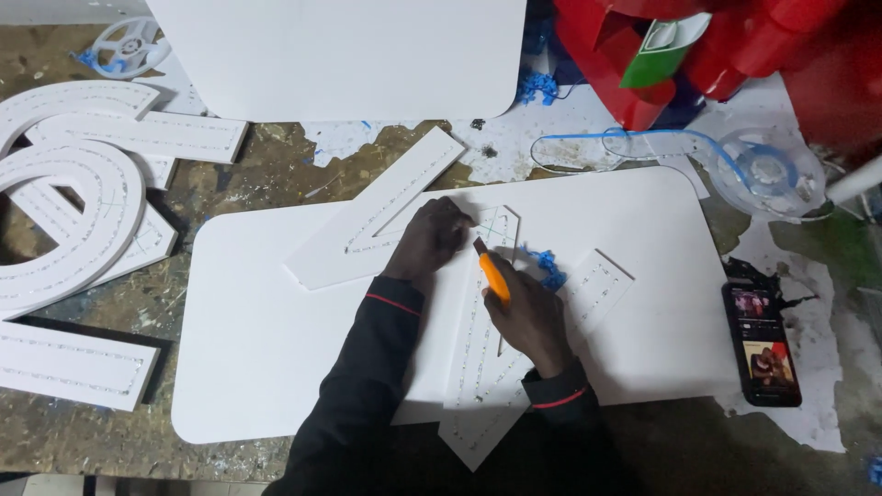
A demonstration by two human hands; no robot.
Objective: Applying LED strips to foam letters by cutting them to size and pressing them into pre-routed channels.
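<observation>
The person's right hand (530,317) is closed around an orange utility knife (491,274), its dark tip pointing up and away at the top of a white letter-shaped panel (478,354) that lies on a large white rounded-corner sheet (266,331). The left hand (432,237) rests fingers-down, loosely curled, pressing on the white pieces just beside the knife tip; it grips nothing. Both wrists wear dark sleeves with a thin red stripe at the cuff. Rows of small dots run along the inside of the panel's strokes. A second white diagonal bar (381,207) with the same dotted lines lies under and above the left hand, slanting up to the right. A small tuft of blue film scraps (549,268) sits just right of the knife. Near the sheet's right edge lies a smartphone (763,342) with its screen lit. Farther right is a clear spool (770,173) with blue film trailing from it. Other white letter shapes (78,197) are stacked at the left on the stained workbench (276,170), another white sheet (349,55) lies at the top, and red plastic pieces (735,46) fill the upper right corner
</observation>
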